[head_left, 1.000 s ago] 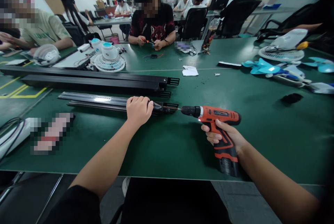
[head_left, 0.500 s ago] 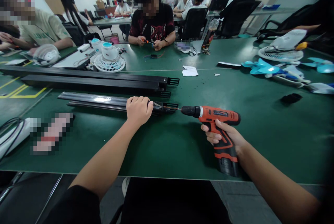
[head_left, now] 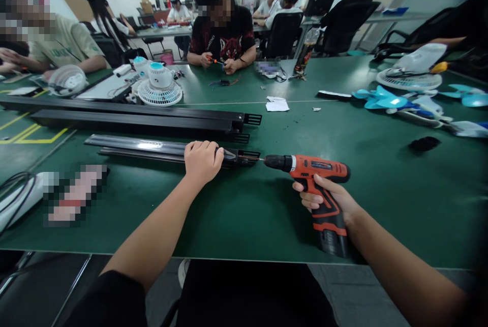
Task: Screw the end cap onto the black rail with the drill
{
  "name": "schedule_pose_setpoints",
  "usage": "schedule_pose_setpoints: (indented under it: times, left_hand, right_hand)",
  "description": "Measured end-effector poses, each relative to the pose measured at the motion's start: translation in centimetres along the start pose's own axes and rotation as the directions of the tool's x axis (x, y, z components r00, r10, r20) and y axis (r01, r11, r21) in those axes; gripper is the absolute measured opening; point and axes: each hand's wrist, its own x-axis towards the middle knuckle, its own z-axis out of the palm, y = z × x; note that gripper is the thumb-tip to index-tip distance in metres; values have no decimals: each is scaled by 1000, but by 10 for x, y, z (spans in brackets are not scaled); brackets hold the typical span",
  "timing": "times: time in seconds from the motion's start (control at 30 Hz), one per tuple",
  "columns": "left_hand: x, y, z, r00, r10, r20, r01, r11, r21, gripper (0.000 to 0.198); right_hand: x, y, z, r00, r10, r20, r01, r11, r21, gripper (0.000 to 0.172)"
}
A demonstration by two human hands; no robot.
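My left hand (head_left: 203, 161) is closed round a glossy black bar (head_left: 141, 145), near its right end, on the green table. An open slotted end piece (head_left: 248, 157) shows to the right of my fingers. My right hand (head_left: 324, 197) grips the handle of a red and black power drill (head_left: 322, 167), which points left. The drill's thin bit reaches the slotted end; whether it touches anything inside cannot be made out. Two longer black bars (head_left: 133, 118) lie just behind the one in my left hand.
White fan parts (head_left: 160, 90) stand at the back left. White paper (head_left: 277, 103) lies beyond the drill, and blue fan blades (head_left: 381, 98) are at the right. A person (head_left: 224, 37) sits across the green table (head_left: 229, 220) holding a small orange tool. A white object with cables is at the left edge.
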Motion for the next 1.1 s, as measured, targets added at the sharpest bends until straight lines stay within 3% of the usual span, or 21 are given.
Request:
schedule_pose_setpoints:
  times: [1.1]
  left_hand:
    - [0, 1, -1, 1000, -4, 8, 4, 1000, 3, 43]
  right_hand:
    - [-1, 0, -1, 1000, 2, -19, -3, 1000, -29, 32]
